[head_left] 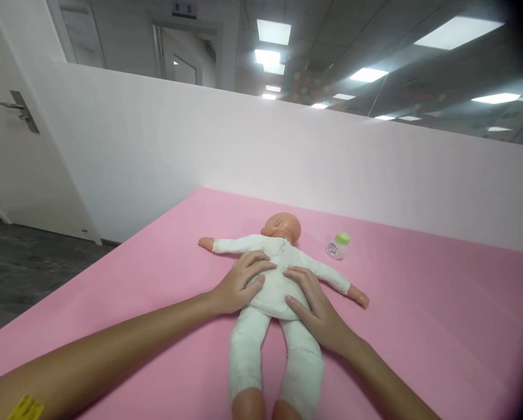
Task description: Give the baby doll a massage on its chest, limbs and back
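Observation:
A baby doll (275,291) with a white cloth body lies on a pink surface, its head pointing away from me and its arms spread wide. It appears to lie face down, the head turned to the left. My left hand (244,281) rests with fingers apart on the left side of the doll's torso. On the right side of the torso lies my right hand (313,306), its fingers also stretched out. Both palms are hidden from view. Beyond the doll's right-hand arm stands a small clear jar (336,249) with a green lid.
The pink tabletop (419,315) meets a low white partition (331,157) at the back. Its left edge drops to a dark floor (20,262). A door (29,157) with a metal handle stands at the left. Lit ceiling panels show above.

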Demonstrator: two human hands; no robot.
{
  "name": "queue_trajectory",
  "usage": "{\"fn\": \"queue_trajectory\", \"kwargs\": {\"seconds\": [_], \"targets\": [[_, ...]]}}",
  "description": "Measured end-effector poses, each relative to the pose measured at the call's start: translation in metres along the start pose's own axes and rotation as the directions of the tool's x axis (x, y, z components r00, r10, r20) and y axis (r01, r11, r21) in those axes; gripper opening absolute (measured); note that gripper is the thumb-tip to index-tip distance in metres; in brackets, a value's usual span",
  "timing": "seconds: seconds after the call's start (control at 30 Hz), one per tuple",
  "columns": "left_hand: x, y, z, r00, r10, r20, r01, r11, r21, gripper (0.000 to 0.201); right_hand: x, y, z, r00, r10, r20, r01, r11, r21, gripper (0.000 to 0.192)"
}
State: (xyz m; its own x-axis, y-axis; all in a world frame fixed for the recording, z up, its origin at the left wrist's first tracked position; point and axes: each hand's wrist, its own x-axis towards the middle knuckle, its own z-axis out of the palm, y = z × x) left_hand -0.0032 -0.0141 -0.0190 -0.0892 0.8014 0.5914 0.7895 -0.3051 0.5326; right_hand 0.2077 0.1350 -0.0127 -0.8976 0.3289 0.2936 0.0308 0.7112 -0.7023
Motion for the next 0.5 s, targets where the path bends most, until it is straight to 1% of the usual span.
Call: {"fn": "queue_trajectory", "kwargs": {"seconds": [0.23, 0.5], "targets": [[-0.0034, -0.004, -0.0004, 1.0, -0.001, -0.003, 0.001, 1.0, 0.003, 0.042, -0.0004, -0.0025, 0.0017, 0.996, 0.073, 0.045, -0.074, 0.997, 0.017, 0.051], [-0.0045, -0.0043, -0.0008, 1.0, -0.018, 0.013, 0.018, 1.0, -0.014, 0.041, 0.0004, -0.0012, 0.0044, 0.995, 0.089, 0.054, -0.09, 0.996, 0.011, 0.054]]}}
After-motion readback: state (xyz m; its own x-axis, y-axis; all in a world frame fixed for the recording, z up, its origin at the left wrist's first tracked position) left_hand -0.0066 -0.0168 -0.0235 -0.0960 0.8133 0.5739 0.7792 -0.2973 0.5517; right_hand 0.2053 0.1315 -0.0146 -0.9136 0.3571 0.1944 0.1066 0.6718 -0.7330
